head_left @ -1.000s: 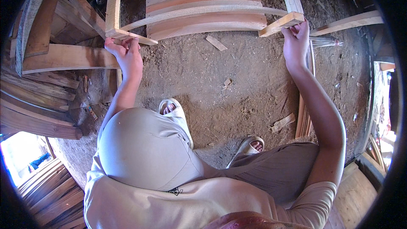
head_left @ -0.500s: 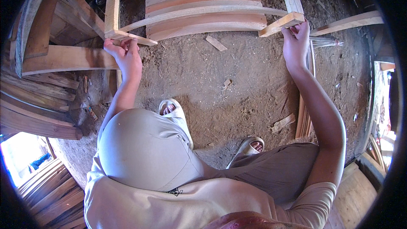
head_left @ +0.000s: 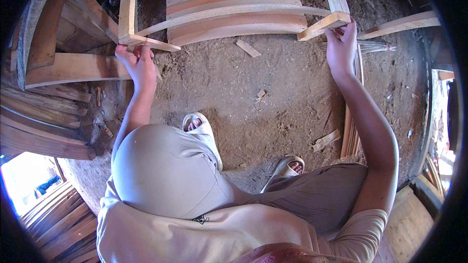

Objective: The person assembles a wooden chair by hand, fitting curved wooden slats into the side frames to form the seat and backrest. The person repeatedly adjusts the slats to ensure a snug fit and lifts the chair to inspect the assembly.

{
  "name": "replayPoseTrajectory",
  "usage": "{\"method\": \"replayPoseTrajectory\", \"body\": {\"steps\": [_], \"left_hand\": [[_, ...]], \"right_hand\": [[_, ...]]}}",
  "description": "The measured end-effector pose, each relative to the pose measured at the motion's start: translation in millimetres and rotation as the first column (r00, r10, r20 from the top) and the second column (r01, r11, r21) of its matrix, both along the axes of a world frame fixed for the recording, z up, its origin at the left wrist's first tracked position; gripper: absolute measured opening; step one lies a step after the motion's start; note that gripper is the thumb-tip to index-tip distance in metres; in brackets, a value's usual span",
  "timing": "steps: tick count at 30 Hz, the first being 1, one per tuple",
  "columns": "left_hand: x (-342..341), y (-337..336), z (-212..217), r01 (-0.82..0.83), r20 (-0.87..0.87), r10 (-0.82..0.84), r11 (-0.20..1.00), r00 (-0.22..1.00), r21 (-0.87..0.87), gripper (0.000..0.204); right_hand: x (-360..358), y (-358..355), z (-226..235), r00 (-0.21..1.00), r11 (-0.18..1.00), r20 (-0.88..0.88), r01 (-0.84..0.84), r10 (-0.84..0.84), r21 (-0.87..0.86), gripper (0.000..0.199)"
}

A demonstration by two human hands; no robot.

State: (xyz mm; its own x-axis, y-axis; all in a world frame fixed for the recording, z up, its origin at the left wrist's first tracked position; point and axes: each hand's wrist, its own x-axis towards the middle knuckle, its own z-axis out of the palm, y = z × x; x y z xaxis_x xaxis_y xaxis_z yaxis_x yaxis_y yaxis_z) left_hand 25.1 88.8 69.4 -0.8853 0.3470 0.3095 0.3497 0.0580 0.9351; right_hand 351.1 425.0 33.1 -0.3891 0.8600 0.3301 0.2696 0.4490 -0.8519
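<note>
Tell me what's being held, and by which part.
A wooden frame, by its two near corners: the left hand's fingers at the left one, the right hand's fingers at the right. The wood partly hides both grips.

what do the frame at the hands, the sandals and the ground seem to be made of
Frame: bare wood, apparently unvarnished, pale and matt with visible grain.
Sandals: probably foam or rubber, judging by their smooth, pale, moulded look.
Ground: seemingly packed earth, brown, dull and uneven, with wood scraps on it.
</note>
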Motion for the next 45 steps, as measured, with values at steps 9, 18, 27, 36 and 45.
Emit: {"method": "replayPoseTrajectory", "body": {"steps": [9,18,27,36,45], "left_hand": [[1,-1,-4,-0.011,-0.014,0.011,1.000,1.000,-0.026,0.056],[-3,-7,-13,0.008,-0.023,-0.010,0.999,1.000,-0.047,0.057],[-7,-19,-59,0.032,0.107,-0.016,0.988,0.994,-0.153,0.053],[-25,-34,-116,0.176,0.295,-0.054,0.898,0.954,-0.404,0.056],[-39,-44,-134,0.308,0.384,-0.133,0.843,0.914,-0.441,0.060]], "right_hand": [[0,0,0,1.000,1.000,0.025,0.005,-0.005,0.015,0.052],[-1,-1,-4,0.994,0.996,0.096,0.037,-0.045,0.084,0.047],[7,14,-48,0.978,1.000,0.210,-0.021,0.016,0.020,0.040],[13,29,-95,0.927,0.978,0.349,-0.075,0.139,-0.193,0.044],[16,31,-109,0.852,0.882,0.364,-0.208,0.376,-0.424,0.066]]}}
